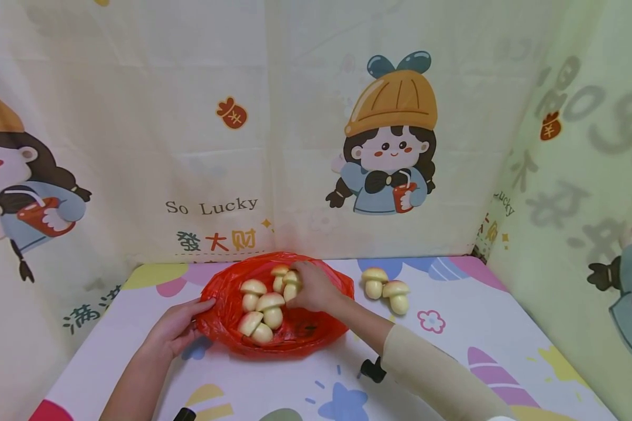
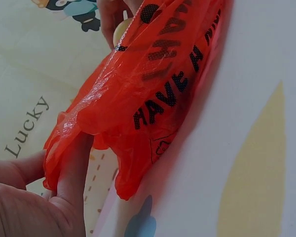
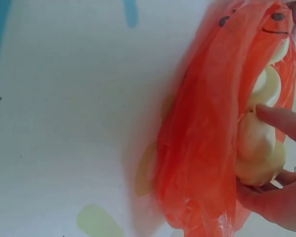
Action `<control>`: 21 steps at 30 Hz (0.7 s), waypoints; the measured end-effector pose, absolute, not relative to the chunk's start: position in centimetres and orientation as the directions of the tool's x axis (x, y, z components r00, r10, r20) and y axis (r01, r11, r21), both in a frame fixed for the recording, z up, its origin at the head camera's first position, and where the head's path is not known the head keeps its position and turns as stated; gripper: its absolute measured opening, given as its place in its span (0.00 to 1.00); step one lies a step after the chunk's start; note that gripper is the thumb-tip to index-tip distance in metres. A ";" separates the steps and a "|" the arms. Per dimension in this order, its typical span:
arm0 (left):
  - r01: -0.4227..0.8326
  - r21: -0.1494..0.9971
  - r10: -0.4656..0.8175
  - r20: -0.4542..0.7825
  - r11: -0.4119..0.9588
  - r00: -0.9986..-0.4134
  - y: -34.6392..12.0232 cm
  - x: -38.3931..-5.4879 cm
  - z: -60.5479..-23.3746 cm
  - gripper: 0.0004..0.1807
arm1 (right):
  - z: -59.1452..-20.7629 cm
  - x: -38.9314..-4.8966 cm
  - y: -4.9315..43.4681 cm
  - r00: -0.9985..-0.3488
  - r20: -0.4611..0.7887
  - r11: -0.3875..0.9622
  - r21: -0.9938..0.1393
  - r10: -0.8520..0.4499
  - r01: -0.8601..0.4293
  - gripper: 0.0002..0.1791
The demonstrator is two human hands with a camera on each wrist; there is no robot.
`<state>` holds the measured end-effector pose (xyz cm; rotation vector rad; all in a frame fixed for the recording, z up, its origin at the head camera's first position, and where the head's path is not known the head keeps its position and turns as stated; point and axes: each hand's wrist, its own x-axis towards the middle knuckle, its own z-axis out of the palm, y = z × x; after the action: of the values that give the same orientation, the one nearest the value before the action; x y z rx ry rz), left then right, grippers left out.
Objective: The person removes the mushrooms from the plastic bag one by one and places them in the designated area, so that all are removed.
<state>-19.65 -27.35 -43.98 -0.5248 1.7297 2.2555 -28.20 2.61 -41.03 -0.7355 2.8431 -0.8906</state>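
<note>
Mushrooms (image 1: 272,311), five visible in one red bag (image 1: 279,349), two beside it

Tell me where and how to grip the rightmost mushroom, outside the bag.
Probably pinch the mushroom by its stem, coming from the near right. The stem is narrower than the cap and points toward the near side, while the other mushroom sits close on the left.

Cloth-walled nook: cartoon-print hangings (image 1: 300,158), patterned table (image 1: 274,386)
</note>
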 end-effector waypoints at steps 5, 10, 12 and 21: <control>-0.406 0.877 -0.028 -0.427 -0.257 -0.904 -27.3 -19.6 -43.9 0.44 | -40.5 -27.9 3.1 -0.877 0.085 0.694 -0.577 -0.474 -0.431 0.43; -0.410 0.873 -0.036 -0.434 -0.263 -0.900 -27.2 -19.5 -43.9 0.44 | -40.3 -27.6 3.5 -0.890 0.066 0.699 -0.595 -0.450 -0.398 0.43; -0.411 0.872 -0.035 -0.435 -0.266 -0.900 -27.2 -19.5 -43.9 0.44 | -40.3 -27.5 3.7 -0.891 0.070 0.696 -0.599 -0.448 -0.396 0.43; -0.397 0.871 -0.022 -0.420 -0.289 -0.907 -27.4 -19.7 -44.0 0.44 | -40.0 -27.2 4.8 -0.878 0.118 0.638 -0.643 -0.464 -0.424 0.40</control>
<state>-19.68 -27.35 -43.99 -0.5234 1.7069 2.2869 -27.20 4.83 -40.00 -0.7569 2.7910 -1.0719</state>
